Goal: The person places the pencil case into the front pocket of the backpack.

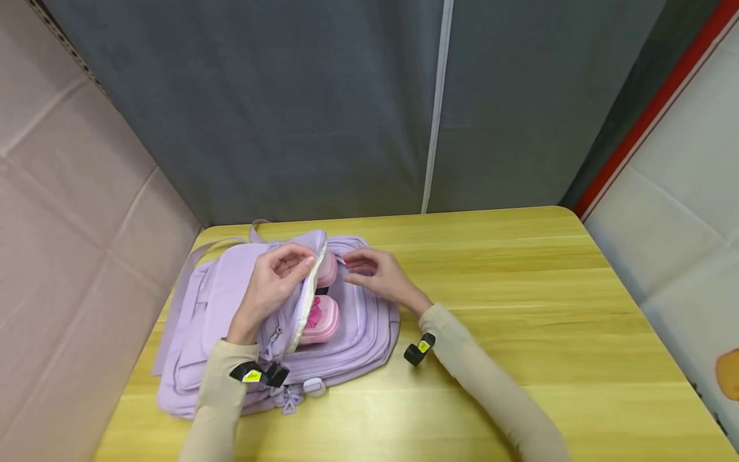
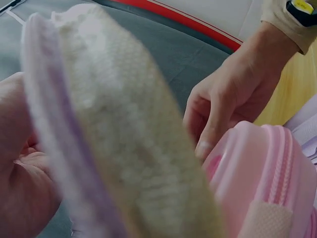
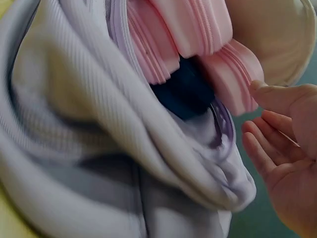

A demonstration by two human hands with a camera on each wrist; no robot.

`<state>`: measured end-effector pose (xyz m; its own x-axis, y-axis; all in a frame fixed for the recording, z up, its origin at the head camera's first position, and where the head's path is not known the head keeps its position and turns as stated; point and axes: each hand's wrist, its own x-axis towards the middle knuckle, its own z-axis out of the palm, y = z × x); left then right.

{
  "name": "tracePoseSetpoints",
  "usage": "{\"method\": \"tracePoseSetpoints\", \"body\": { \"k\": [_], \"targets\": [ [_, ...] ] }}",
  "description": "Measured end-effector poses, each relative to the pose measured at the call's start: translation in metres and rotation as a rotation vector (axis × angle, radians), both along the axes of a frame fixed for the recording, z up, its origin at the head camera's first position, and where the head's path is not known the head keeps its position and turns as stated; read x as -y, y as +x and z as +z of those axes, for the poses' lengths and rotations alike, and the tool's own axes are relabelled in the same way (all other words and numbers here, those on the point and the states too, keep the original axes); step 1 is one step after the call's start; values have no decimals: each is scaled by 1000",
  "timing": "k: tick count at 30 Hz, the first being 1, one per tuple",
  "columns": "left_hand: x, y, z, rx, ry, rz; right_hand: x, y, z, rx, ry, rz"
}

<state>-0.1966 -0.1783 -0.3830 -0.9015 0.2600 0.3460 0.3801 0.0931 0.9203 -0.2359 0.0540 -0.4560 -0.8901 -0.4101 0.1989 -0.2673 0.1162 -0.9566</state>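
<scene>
A lilac backpack lies on the table with its front pocket open. My left hand pinches the edge of the pocket's flap between thumb and fingers and holds it raised; the flap's pale inside fills much of the left wrist view. Inside the pocket are pink zippered cases, one with a darker pink decoration, and something dark between them. By the far case is my right hand, its fingers loosely bent. In the right wrist view its thumb is at a pink case's corner; whether it touches is unclear.
The yellow wood-grain table extends to the right of the backpack. A grey curtain hangs behind it, with pale walls at both sides. A backpack strap lies along the left side. Zipper pulls hang at the near edge.
</scene>
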Motion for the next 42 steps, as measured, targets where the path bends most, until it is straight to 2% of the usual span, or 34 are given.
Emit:
{"method": "tracePoseSetpoints", "body": {
  "k": [5, 10, 15, 18, 24, 28, 30, 35, 39, 42],
  "targets": [
    [-4, -1, -1, 28, -36, -10, -15, 1, 3, -7, 14, -26],
    [-10, -1, -3, 56, -128, -33, -29, 5, 5, -57, 40, -51],
    [-20, 4, -4, -83, -259, 43, -43, 10, 6, -72, 67, -85],
    [-25, 8, -6, -150, -319, 57, -49, 12, 5, -73, 74, -90],
    [-32, 10, -18, -125, -419, 3, -57, 17, 2, -64, 73, -93],
    [-36, 10, -27, -165, -500, 14, -60, 20, 3, -57, 92, -98],
    [-37, 10, -28, -190, -508, 27, -63, 21, 3, -61, 104, -101],
    [-40, 10, -23, -293, -485, 58, -71, 25, 7, -106, 183, -137],
    [-44, 11, -15, -418, -499, 107, -79, 31, 17, -192, 315, -193],
    [-48, 13, -9, -481, -545, 149, -86, 35, 27, -277, 436, -242]
  ]
}}
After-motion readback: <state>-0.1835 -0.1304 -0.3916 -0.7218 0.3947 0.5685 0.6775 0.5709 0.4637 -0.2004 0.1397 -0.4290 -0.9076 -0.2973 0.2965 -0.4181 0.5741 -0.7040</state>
